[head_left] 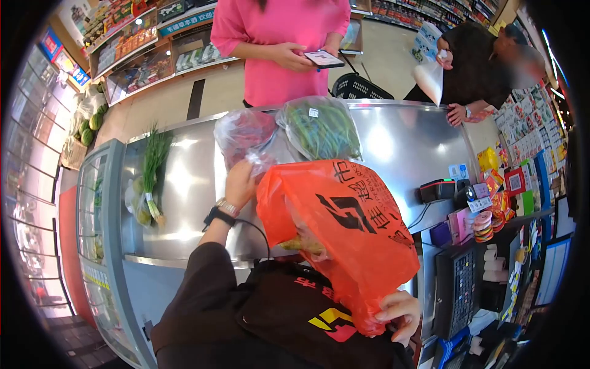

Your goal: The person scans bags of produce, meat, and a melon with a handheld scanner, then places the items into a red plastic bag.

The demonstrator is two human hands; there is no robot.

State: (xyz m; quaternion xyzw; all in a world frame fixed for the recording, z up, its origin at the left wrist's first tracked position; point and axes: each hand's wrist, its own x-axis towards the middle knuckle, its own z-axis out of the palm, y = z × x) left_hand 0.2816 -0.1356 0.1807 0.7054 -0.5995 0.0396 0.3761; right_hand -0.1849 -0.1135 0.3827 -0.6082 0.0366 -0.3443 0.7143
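Note:
A red plastic shopping bag [369,246] with black printing hangs tilted across my front, its mouth turned to the left. My right hand [401,315] is closed on the bag's gathered lower right end. Yellowish goods in clear wrap [307,246] show at the mouth. On the steel counter, my left hand [241,182] grips the bunched top of a clear plastic bag [244,132] with reddish contents; its fingertips are partly hidden. Touching that bag on the right lies a clear bag of long green vegetables [322,132] with a white label.
Green onions [150,175] and a bag of pale green produce [139,206] lie on the counter's left. Across it a person in pink holds a phone [324,59]. Another person at right holds a white bag [429,80]. A keyboard [458,286] and small goods stand at my right.

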